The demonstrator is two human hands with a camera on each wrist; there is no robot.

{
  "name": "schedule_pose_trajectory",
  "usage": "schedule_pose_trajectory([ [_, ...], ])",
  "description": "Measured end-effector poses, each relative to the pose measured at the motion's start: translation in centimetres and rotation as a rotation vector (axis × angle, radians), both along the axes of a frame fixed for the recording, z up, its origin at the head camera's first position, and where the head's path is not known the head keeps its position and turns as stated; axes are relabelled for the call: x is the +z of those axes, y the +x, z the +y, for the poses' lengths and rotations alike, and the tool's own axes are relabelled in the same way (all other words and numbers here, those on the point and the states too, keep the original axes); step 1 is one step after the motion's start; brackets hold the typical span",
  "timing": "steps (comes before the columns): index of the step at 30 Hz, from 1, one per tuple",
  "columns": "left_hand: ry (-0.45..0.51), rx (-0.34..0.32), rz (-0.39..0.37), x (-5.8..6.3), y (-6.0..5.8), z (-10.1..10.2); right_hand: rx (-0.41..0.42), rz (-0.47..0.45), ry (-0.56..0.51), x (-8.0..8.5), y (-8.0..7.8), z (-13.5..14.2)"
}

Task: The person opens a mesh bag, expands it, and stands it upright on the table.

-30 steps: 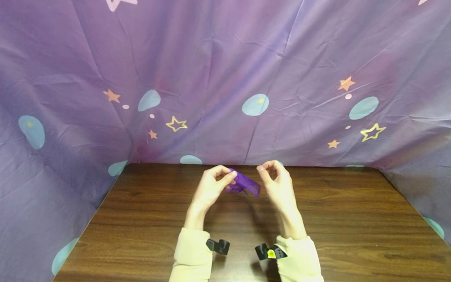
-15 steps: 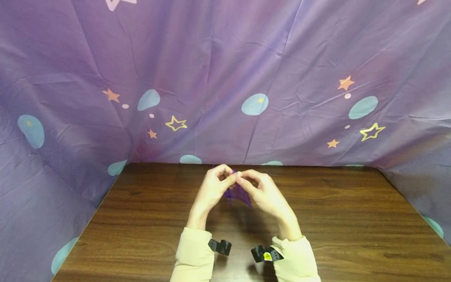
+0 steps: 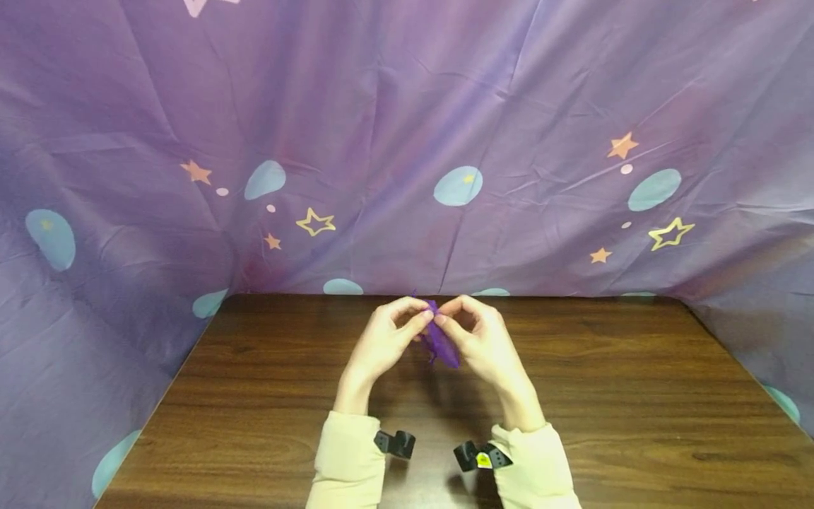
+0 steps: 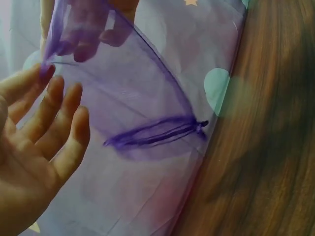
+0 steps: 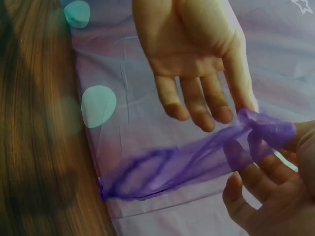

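A sheer purple drawstring pouch (image 3: 443, 350) hangs between both hands above the table. My left hand (image 3: 380, 339) pinches its upper edge between thumb and forefinger. Right beside that grip, my right hand (image 3: 488, 343) pinches the same edge, fingertips nearly meeting the left ones. In the left wrist view the pouch (image 4: 142, 93) spreads out see-through, and its gathered cord (image 4: 157, 132) with a small knot lies at the lower end. The right wrist view shows the pouch (image 5: 197, 160) stretched slantwise, its cord end low and away from the hands. The other fingers of both hands are loosely bent.
A dark wooden table (image 3: 623, 396) lies below the hands. Behind it and at the sides hangs a purple curtain (image 3: 407, 141) with stars and blue ovals. Black camera mounts (image 3: 399, 444) sit at the sleeve cuffs.
A second ago only the left hand held the pouch, and the right was apart from it. The right hand has come left and pinches the top; the pouch now hangs more steeply.
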State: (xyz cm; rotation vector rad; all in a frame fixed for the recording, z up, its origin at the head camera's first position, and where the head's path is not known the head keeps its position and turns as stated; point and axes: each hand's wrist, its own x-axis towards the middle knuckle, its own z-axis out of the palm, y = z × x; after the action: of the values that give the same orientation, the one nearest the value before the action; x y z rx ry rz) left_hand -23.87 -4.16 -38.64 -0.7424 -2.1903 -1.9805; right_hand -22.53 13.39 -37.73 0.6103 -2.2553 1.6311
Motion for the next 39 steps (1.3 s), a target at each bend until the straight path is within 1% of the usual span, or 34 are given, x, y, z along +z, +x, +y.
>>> schedule_pose_trajectory([
  [4, -0.108, 0.089, 0.09, 0.32, 0.12, -0.03, -0.005, -0.03, 0.038, -0.07, -0.08, 0.05],
  [7, -0.151, 0.135, 0.125, 0.5, 0.17, 0.0, 0.002, -0.043, 0.096, -0.02, -0.08, 0.05],
  [11, -0.183, 0.165, 0.145, 0.53, 0.0, 0.06, -0.012, -0.01, 0.156, 0.17, -0.19, 0.06],
  [13, -0.198, 0.182, 0.16, 0.48, -0.11, 0.08, -0.04, 0.02, 0.174, 0.24, -0.26, 0.08],
  [19, -0.185, 0.223, 0.15, 0.19, 0.04, -0.01, -0.088, 0.051, 0.179, -0.08, -0.28, -0.09],
  [21, -0.176, 0.246, 0.144, 0.16, 0.14, -0.01, -0.099, 0.065, 0.17, -0.27, -0.25, -0.33],
  [24, -0.198, 0.289, 0.143, 0.37, 0.08, 0.05, -0.118, 0.095, 0.152, -0.32, -0.32, -0.73],
  [25, -0.212, 0.295, 0.141, 0.44, 0.04, 0.05, -0.123, 0.102, 0.141, -0.22, -0.31, -0.83],
  [27, -0.252, 0.286, 0.138, 0.51, -0.09, 0.0, -0.135, 0.109, 0.136, -0.04, -0.34, -0.87],
  [30, -0.321, 0.24, 0.129, 0.38, -0.16, -0.17, -0.143, 0.097, 0.122, 0.11, -0.26, -0.74],
  [33, -0.358, 0.2, 0.136, 0.24, -0.03, -0.15, -0.144, 0.06, 0.137, -0.07, -0.21, -0.5],
  [36, -0.359, 0.2, 0.158, 0.27, 0.13, 0.0, -0.149, 0.037, 0.173, -0.27, -0.23, -0.35],
  [39, -0.348, 0.224, 0.182, 0.36, 0.26, 0.13, -0.154, 0.028, 0.204, -0.33, -0.29, -0.32],
])
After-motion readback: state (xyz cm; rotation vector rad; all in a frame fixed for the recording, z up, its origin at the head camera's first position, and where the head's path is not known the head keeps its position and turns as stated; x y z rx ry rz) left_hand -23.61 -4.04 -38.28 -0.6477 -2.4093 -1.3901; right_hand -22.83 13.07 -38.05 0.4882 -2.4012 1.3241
